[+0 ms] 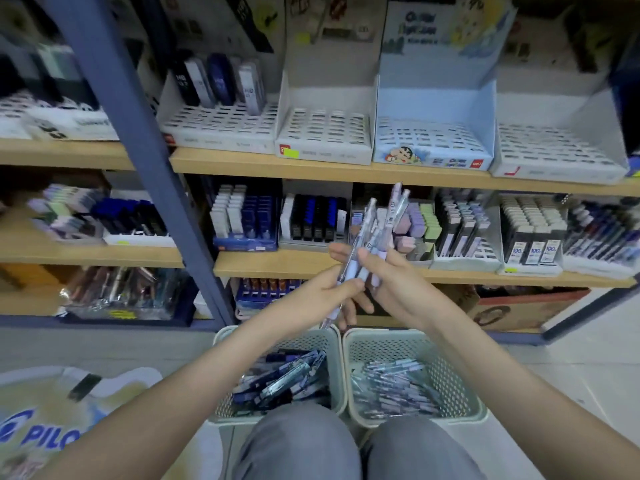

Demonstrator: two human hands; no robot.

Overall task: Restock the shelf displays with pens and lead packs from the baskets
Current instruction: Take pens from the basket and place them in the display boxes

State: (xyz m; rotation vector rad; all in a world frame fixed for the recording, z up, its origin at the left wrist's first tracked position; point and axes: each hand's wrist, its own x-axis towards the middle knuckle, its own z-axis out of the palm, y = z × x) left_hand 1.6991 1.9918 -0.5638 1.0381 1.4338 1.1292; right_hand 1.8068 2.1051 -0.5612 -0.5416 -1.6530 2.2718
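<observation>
While baskets [374,334] sit below, right hand [398,285] grips pens [394,209] fanned upward, left hand [311,294] grips their barrels

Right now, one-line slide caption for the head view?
Left hand and right hand hold a bundle of pens near the pen basket, facing the empty blue display.

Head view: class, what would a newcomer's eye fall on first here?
First, the bunch of pens at centre, held up by the left grip and right grip. Below, near the knees, stand two baskets: the left basket holds dark lead packs, the right basket loose pens. Up top, a blue tray shows rows of bare slots.
</observation>
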